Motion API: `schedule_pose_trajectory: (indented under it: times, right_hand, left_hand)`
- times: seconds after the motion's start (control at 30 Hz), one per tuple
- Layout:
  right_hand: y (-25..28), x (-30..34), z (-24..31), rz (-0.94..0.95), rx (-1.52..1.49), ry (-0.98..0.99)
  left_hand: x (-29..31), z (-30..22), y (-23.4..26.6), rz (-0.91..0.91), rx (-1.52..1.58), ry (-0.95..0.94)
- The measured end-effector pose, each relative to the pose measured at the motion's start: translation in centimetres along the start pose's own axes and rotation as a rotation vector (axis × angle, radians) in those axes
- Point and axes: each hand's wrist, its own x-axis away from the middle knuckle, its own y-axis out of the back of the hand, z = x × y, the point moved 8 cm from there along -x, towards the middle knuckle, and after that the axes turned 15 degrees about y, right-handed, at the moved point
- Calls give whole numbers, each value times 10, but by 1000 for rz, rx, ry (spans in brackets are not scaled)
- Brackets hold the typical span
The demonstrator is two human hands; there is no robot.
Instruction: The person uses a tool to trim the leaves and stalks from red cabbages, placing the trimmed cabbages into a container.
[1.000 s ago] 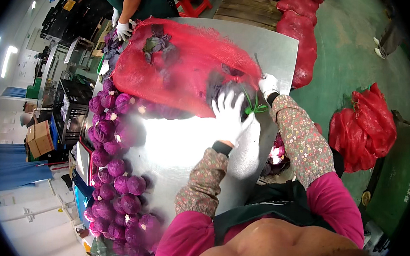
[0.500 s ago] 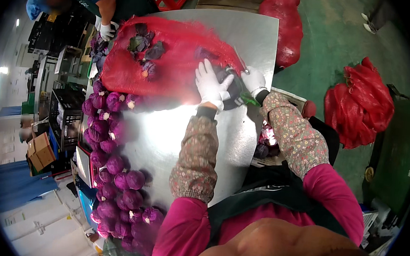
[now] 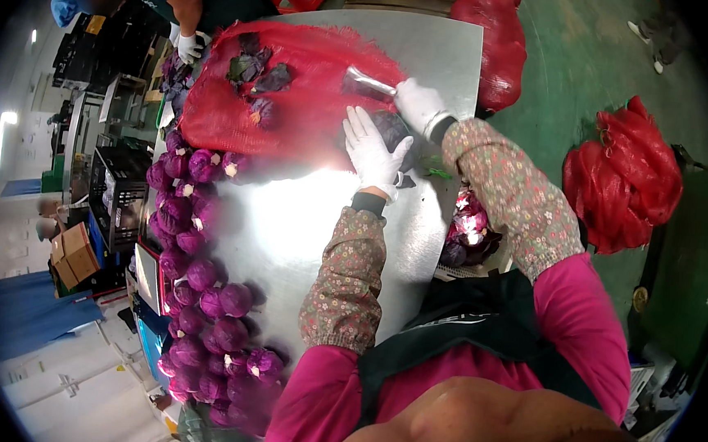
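Note:
My left hand (image 3: pixel 373 152), in a white glove, lies with fingers stretched and thumb apart against a dark red cabbage (image 3: pixel 392 128) on the metal table (image 3: pixel 287 241). Just beyond that cabbage, my gloved right hand (image 3: pixel 419 107) is closed round a knife (image 3: pixel 369 82), its blade pointing left above a red mesh sack (image 3: pixel 316 54). The sack is spread flat, with loose dark cabbage leaves (image 3: pixel 248 67) on it. A small green leaf scrap (image 3: pixel 438 173) lies near the table's right edge.
Many purple cabbages (image 3: pixel 229 335) line the table's left side. A crate of cabbages (image 3: pixel 470 225) stands by the right edge. Full red sacks (image 3: pixel 489 46) and a red mesh heap (image 3: pixel 622 178) lie on the floor. A co-worker's gloved hand (image 3: pixel 189 48) is at the far left corner.
My right hand has lifted from beside the cabbage and moved up and left, the knife now pointing left. My left hand stays at the cabbage, shifted slightly right.

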Motion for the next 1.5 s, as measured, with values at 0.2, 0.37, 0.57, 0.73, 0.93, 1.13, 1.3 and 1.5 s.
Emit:
schedule_pose_trajectory:
  times: [0.2, 0.37, 0.57, 0.73, 0.93, 1.13, 1.3, 1.5]
  right_hand:
    - [-4, 26, -98, -198, -320, -335]
    - [-24, 117, -3, -64, -781, -321]
    - [-41, 121, -21, -135, -889, -492]
    - [-75, 96, -103, -20, -358, -619]
    - [-74, 58, -124, -169, -320, -533]
    - [11, 85, -75, -292, -137, -351]
    - [59, 131, 70, -390, -131, 109]
    - [-84, 137, 97, 3, -925, -203]
  left_hand:
    - [-5, 15, -6, 32, 90, 40]
    - [-41, 49, -14, 140, 205, 245]
    - [-43, 60, -13, 151, 311, 227]
    - [-42, 46, -10, 169, 356, 102]
    - [27, 27, 12, 188, 235, -151]
    - [139, 55, 66, 107, 287, 14]
    - [158, 101, 48, 16, 617, 545]
    - [142, 139, 30, 186, 990, 584]
